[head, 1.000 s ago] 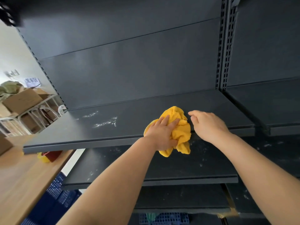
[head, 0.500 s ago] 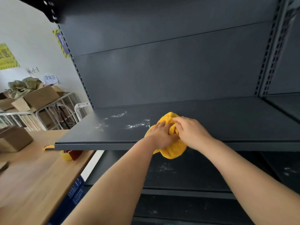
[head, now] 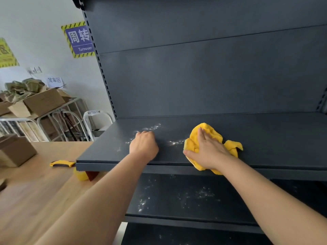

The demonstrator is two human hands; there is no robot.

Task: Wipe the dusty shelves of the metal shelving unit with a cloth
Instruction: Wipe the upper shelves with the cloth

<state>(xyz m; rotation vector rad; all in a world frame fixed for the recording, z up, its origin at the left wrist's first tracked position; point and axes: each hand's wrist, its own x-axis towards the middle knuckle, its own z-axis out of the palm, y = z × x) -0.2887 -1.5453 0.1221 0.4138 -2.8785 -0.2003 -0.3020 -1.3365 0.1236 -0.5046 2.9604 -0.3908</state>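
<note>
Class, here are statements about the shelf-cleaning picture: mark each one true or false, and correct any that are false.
1. The right hand presses the yellow cloth on the upper shelf. True.
2. The left hand holds the cloth. False: it rests bare on the shelf, apart from the cloth.
3. White dust lies between the two hands. True.
4. The lower shelf is spotless. False: white specks are scattered over it.
5. The cloth is blue. False: it is yellow.
</note>
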